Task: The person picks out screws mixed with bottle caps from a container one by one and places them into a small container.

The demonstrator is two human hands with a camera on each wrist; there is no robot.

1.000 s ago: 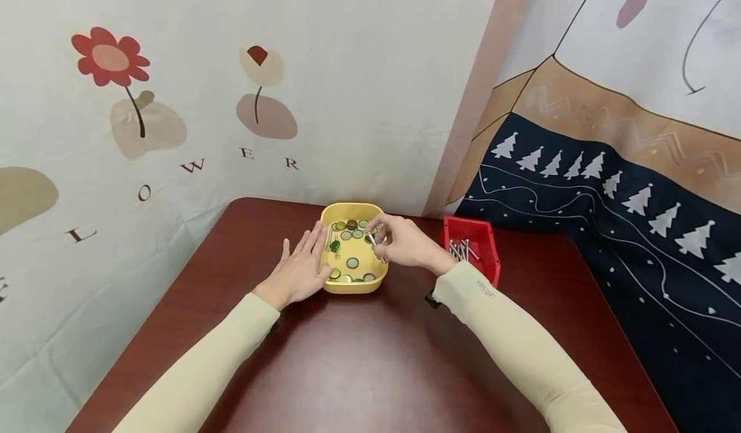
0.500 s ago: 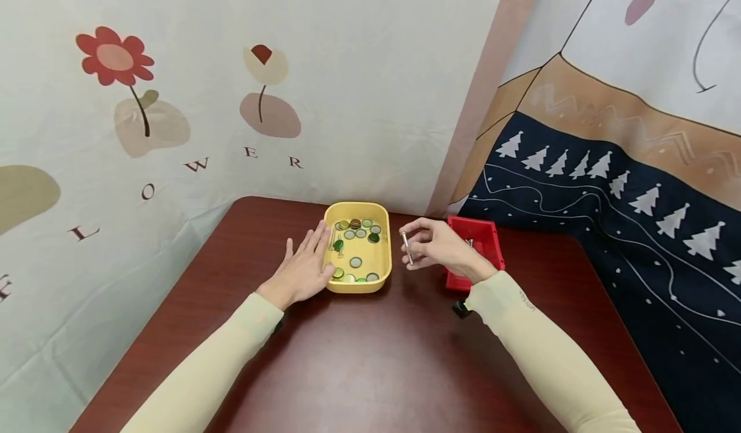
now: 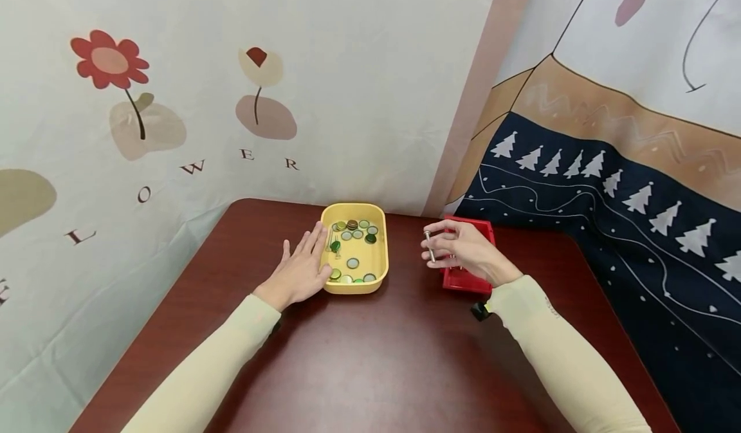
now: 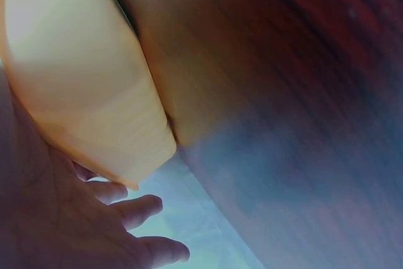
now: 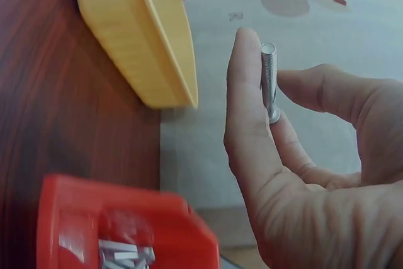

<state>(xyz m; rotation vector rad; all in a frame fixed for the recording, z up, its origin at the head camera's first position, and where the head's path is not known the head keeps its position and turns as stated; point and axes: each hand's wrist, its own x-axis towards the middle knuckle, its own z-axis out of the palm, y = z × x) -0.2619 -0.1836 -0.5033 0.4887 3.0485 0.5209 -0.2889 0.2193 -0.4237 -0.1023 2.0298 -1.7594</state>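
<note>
My right hand (image 3: pixel 466 249) pinches a silver bolt (image 5: pixel 269 83) between thumb and fingers, its threaded end showing in the right wrist view. The hand is over the left part of a red bin (image 3: pixel 469 284), where more bolts (image 5: pixel 126 255) lie. My left hand (image 3: pixel 298 271) rests with straight fingers against the left side of a yellow tray (image 3: pixel 379 285). Inside that tray are several bottle caps (image 3: pixel 352 263), some green, some grey, one brown. In the left wrist view the fingers (image 4: pixel 138 211) lie along the tray's outer wall.
Both containers stand on a dark red-brown table (image 3: pixel 347 362), the bin to the right of the tray. A printed cloth wall (image 3: pixel 359 98) rises behind the table's back edge. Dark blue cloth with white trees (image 3: pixel 579 188) hangs at the right.
My right hand has moved right with the bolt, from above the yellow tray to the red bin. The left hand stays at the tray's side.
</note>
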